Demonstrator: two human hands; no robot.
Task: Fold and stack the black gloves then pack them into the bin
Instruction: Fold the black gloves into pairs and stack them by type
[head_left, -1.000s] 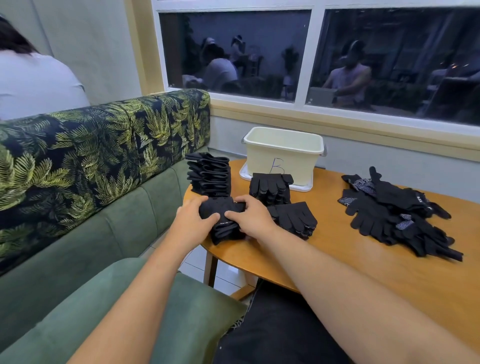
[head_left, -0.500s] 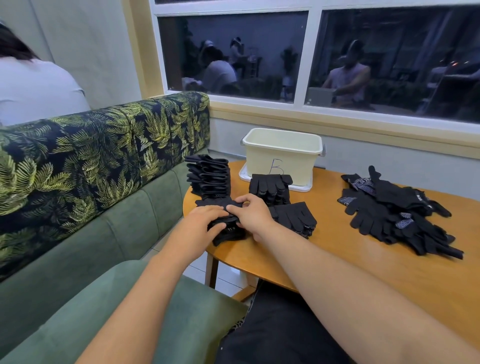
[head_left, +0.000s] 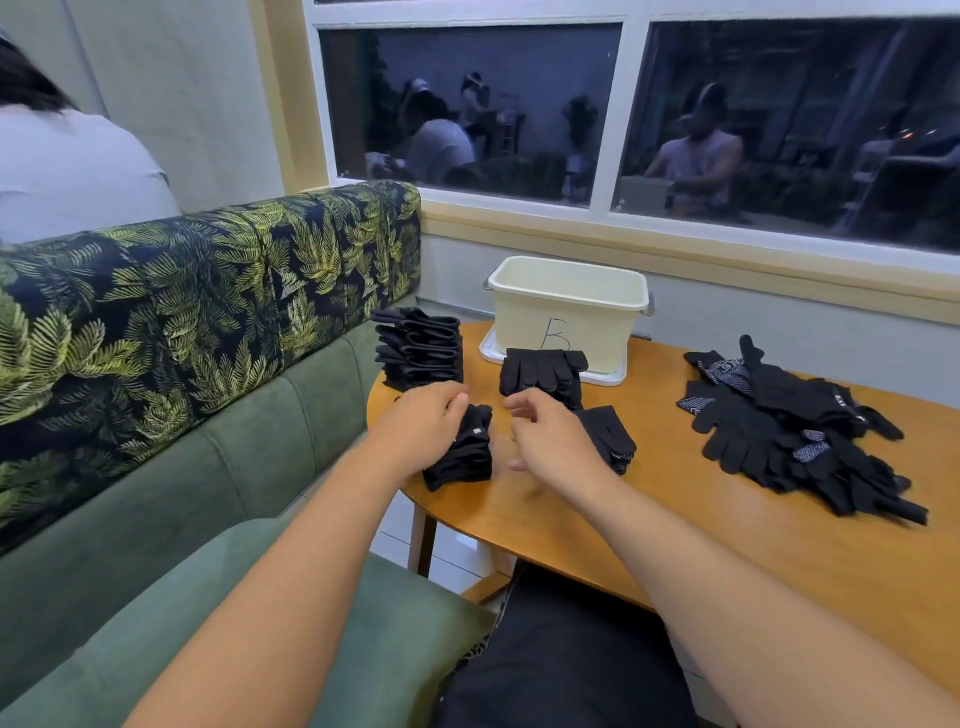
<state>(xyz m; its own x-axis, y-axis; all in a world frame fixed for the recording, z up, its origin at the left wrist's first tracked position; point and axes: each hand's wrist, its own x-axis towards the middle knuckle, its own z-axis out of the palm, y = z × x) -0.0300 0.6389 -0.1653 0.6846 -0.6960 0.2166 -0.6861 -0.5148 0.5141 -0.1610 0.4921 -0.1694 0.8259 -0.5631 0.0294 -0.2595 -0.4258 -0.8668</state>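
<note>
1. Head view: small folded stack of black knit gloves (head_left: 462, 452) sits right at the round wooden table (head_left: 675, 525)'s 9 o'clock edge; left hand (head_left: 423, 423) rests on it, loosely curled.
2. Right hand (head_left: 550, 441), fingers spread and empty, hovers just beside it at 3 o'clock.
3. Cream plastic bin (head_left: 569, 312) at 12, loose glove heap (head_left: 795, 431) at 2, bare wood between.

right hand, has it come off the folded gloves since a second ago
Yes. The right hand has lifted off the folded glove bundle and shifted right, toward the loose glove pile; bare table now shows between them. The left hand remains on the bundle.

Black gloves (head_left: 789, 431), cream bin (head_left: 569, 312), orange-brown table (head_left: 727, 535), green leaf-patterned sofa back (head_left: 208, 291).
</note>
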